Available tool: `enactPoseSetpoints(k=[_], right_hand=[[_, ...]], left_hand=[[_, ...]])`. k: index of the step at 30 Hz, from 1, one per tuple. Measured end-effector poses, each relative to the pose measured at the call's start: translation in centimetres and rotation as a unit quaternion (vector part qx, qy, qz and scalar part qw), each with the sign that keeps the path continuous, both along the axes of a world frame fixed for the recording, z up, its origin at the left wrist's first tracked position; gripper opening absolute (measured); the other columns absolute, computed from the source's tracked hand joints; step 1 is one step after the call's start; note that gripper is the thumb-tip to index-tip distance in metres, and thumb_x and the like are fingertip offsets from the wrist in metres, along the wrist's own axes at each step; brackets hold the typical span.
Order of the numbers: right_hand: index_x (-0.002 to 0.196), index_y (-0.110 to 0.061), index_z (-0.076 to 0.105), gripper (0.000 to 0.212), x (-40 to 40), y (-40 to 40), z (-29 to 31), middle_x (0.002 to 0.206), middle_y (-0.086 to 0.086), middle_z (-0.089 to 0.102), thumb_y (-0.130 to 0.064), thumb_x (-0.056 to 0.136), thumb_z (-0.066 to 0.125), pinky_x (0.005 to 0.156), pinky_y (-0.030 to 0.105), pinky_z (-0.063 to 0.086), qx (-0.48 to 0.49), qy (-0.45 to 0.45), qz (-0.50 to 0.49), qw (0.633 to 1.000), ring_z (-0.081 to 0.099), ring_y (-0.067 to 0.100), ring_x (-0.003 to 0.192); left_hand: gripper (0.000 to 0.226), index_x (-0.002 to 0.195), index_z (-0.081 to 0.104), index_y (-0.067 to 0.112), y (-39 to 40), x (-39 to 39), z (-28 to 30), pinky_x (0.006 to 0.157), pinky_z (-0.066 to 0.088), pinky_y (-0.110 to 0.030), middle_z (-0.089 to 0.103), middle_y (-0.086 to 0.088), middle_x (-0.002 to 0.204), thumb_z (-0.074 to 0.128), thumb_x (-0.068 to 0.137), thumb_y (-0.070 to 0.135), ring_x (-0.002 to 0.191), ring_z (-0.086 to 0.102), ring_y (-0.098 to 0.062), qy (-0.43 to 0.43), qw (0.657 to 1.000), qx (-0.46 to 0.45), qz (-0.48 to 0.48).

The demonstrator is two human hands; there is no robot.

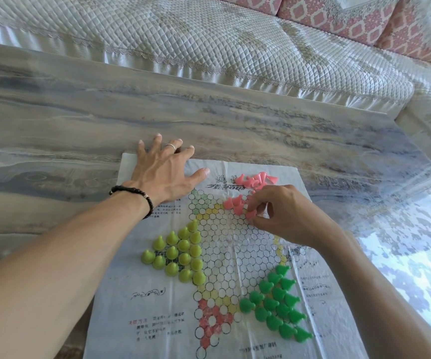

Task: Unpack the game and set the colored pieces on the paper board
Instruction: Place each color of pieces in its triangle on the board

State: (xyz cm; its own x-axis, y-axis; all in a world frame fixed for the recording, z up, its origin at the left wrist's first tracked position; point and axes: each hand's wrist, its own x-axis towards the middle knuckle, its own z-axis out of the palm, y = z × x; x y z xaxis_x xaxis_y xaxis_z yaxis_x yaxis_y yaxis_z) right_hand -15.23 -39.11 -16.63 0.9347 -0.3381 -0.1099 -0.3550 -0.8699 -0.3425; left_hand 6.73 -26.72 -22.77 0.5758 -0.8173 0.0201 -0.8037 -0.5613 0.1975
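Progress: yellow-green pieces [176,251] at 9 o'clock and green pieces [277,304] at 5 set on paper board [235,255]; pink pieces [255,180] at 12 partly placed, right hand [284,216] pinching one, left hand [162,172] spread flat on the board's corner.

Bright, diffuse daylight fills the scene, and strong glare washes out the glossy desk [235,120] along its right side, where a patterned reflection shows. Shadows are soft and short, visible under the left hand [162,172] and beneath the right hand [284,213] on the paper board [136,301]. Wide-angle distortion bows the far desk edge and the sofa [209,42] behind it. The centre is reasonably sharp; printed text on the board is soft, and the overall tone is pale and slightly overexposed.
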Motion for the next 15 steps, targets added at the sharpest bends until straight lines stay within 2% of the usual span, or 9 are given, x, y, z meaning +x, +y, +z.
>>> enactPoseSetpoints(k=[2,4,7,9,11,15], right_hand=[[0.100,-0.022,0.070,0.017,-0.3,-0.5,0.5,0.084,-0.014,0.061,-0.023,0.083,0.067,0.065,0.013,0.048,0.008,-0.011,-0.013,1.000,0.056,-0.005,0.069],[0.105,-0.019,0.070,0.022,-0.4,-1.1,0.9,0.090,-0.012,0.065,-0.017,0.085,0.061,0.066,0.016,0.051,0.005,-0.042,-0.030,0.999,0.058,-0.003,0.070],[0.102,-0.016,0.072,0.017,0.4,-2.1,1.2,0.084,-0.015,0.064,-0.017,0.088,0.063,0.062,0.012,0.048,-0.030,-0.081,-0.052,0.995,0.057,-0.007,0.065],[0.102,-0.015,0.073,0.018,1.5,-2.5,1.1,0.084,-0.010,0.065,-0.021,0.087,0.066,0.068,0.020,0.053,-0.053,-0.095,-0.062,0.992,0.057,-0.004,0.068],[0.106,-0.014,0.072,0.022,2.9,-2.7,0.7,0.090,-0.005,0.066,-0.025,0.087,0.067,0.074,0.031,0.055,-0.064,-0.096,-0.065,0.991,0.059,0.004,0.075],[0.105,-0.016,0.072,0.024,5.3,-2.4,-0.1,0.090,-0.004,0.062,-0.030,0.086,0.069,0.073,0.027,0.049,-0.074,-0.063,-0.052,0.994,0.059,0.012,0.081]], left_hand=[[0.077,0.147,0.031,0.032,0.0,0.0,0.0,0.114,0.004,-0.063,0.022,-0.004,0.159,0.024,0.085,0.077,0.146,0.007,-0.035,-0.002,1.000,0.000,0.001],[0.077,0.147,0.031,0.032,0.0,0.0,-0.1,0.114,0.004,-0.063,0.023,-0.004,0.158,0.025,0.085,0.077,0.146,0.008,-0.035,-0.004,1.000,-0.002,0.002],[0.077,0.147,0.031,0.032,0.0,-0.1,-0.1,0.114,0.004,-0.063,0.023,-0.003,0.158,0.024,0.085,0.077,0.146,0.008,-0.035,-0.006,1.000,-0.002,0.002],[0.077,0.147,0.031,0.032,0.0,0.0,0.0,0.114,0.004,-0.062,0.023,-0.003,0.158,0.023,0.085,0.077,0.146,0.008,-0.035,-0.006,1.000,0.001,0.005],[0.078,0.147,0.031,0.032,0.0,0.0,0.0,0.114,0.004,-0.062,0.022,-0.003,0.158,0.023,0.085,0.077,0.146,0.007,-0.035,-0.005,1.000,0.004,0.007],[0.079,0.147,0.031,0.032,0.0,0.0,0.1,0.115,0.004,-0.061,0.022,-0.002,0.159,0.021,0.084,0.079,0.147,0.006,-0.035,-0.004,1.000,0.008,0.008]])
